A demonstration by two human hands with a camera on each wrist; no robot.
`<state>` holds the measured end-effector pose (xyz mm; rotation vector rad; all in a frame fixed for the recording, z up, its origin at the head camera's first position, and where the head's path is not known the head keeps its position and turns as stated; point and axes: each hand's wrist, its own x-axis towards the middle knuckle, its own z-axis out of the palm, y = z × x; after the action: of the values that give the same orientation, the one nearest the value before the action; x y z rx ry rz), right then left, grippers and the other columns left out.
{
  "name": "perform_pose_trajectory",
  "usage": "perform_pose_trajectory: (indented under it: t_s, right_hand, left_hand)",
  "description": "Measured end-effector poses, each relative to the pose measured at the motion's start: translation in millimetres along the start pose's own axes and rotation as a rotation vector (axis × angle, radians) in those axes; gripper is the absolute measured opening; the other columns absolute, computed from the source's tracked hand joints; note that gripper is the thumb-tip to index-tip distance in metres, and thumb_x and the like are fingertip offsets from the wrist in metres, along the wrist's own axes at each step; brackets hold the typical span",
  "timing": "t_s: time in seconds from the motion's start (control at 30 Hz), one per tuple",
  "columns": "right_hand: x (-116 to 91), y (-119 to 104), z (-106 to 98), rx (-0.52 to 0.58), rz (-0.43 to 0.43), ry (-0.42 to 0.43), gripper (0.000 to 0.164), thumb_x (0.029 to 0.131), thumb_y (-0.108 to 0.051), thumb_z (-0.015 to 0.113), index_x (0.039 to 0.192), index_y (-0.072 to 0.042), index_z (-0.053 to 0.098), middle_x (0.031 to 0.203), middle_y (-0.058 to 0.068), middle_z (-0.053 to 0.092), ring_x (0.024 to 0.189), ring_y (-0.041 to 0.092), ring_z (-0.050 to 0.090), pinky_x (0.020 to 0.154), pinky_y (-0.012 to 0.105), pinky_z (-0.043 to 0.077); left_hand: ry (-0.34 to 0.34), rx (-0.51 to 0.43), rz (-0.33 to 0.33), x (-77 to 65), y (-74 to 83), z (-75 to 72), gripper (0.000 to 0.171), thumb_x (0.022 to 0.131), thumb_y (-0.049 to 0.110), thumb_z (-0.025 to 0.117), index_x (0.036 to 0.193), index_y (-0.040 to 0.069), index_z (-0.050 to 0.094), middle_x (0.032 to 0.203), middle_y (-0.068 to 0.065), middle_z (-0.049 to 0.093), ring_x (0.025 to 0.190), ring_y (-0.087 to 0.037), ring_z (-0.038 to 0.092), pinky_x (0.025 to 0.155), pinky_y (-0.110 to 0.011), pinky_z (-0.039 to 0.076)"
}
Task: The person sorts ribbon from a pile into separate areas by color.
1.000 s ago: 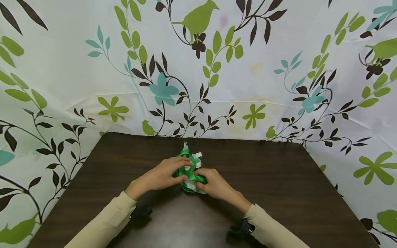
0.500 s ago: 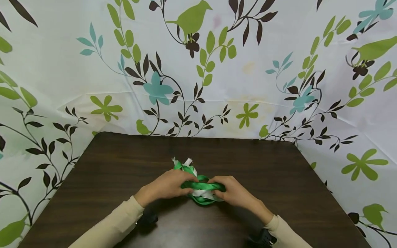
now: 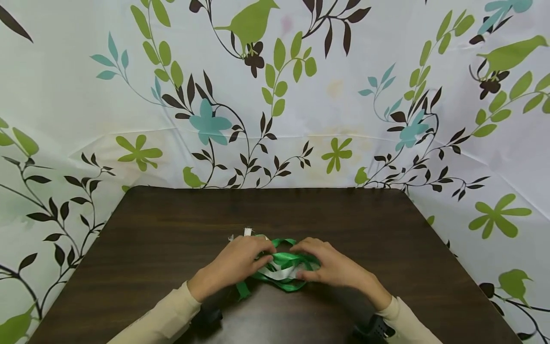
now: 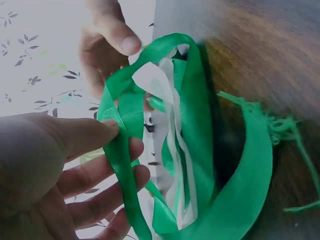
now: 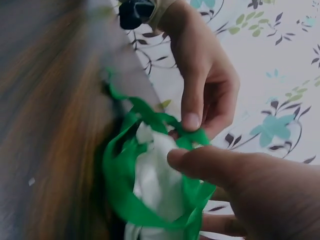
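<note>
A loose bundle of green ribbon and white ribbon lies low over the table between the hands. The left hand pinches a green strand between thumb and fingers, plain in the left wrist view, where the white ribbon is folded inside green loops. At the bundle's other end, the right hand holds the loops, with its thumb on the near side and fingers at the far side. One green tail with a frayed end hangs away from the bundle near the left hand.
The dark wood table spreads around the hands. Behind it hangs a white cloth printed with leaves, birds and flowers. A dark wrist device sits below the right sleeve.
Both hands and the bundle have moved nearer the body and to the right. The hands have spread apart, the loops lie wider between them, and a green tail now shows below the left hand.
</note>
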<state>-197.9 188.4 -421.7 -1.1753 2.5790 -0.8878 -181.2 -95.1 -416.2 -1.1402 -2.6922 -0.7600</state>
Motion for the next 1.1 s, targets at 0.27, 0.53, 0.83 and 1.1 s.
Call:
perform_pose_trajectory:
  t_s: [0.27, 0.53, 0.83, 1.1]
  right_hand:
    - [19.5, -17.9, -5.1, 0.048, -0.069, 0.031, 0.039, 0.101, -0.042, 0.065, 0.135, -0.023, 0.061, 0.138, -0.006, 0.053, 0.127, 0.018, 0.050, 0.099, 0.058, 0.039]
    - [31.1, -0.1, -0.2, 0.531, -0.062, -0.123, 0.029, 0.107, -0.028, 0.057, 0.134, -0.019, 0.065, 0.133, 0.006, 0.062, 0.119, 0.029, 0.058, 0.092, 0.049, 0.050]
    - [31.5, -11.0, 2.8, 0.980, -0.134, -0.219, 0.020, 0.105, -0.014, 0.059, 0.111, 0.005, 0.064, 0.096, 0.012, 0.069, 0.092, 0.024, 0.064, 0.084, 0.046, 0.053]
    - [28.1, -21.9, -19.2, 0.992, -0.188, -0.096, 0.006, 0.101, -0.003, 0.061, 0.099, -0.001, 0.067, 0.091, 0.007, 0.064, 0.079, 0.017, 0.060, 0.072, 0.032, 0.052]
  left_hand:
    - [-0.060, -0.141, -0.006, 0.5, 0.1, -12.6, 0.012, 0.099, 0.017, 0.071, 0.109, 0.015, 0.076, 0.100, 0.007, 0.064, 0.076, 0.000, 0.058, 0.066, -0.024, 0.050]
    - [-0.140, -0.490, 0.030, -2.8, 1.3, -33.3, 0.014, 0.102, 0.023, 0.066, 0.111, 0.016, 0.074, 0.090, 0.012, 0.067, 0.073, -0.012, 0.059, 0.065, -0.030, 0.051]
    - [-0.170, -0.549, 0.075, -5.4, 11.6, -56.2, 0.014, 0.103, 0.027, 0.064, 0.111, 0.019, 0.073, 0.088, 0.013, 0.068, 0.075, -0.008, 0.060, 0.064, -0.031, 0.051]
    - [-0.191, -0.597, -0.005, -16.4, 12.5, -75.5, 0.016, 0.104, 0.028, 0.064, 0.114, 0.018, 0.069, 0.087, 0.002, 0.069, 0.073, -0.016, 0.065, 0.063, -0.034, 0.056]
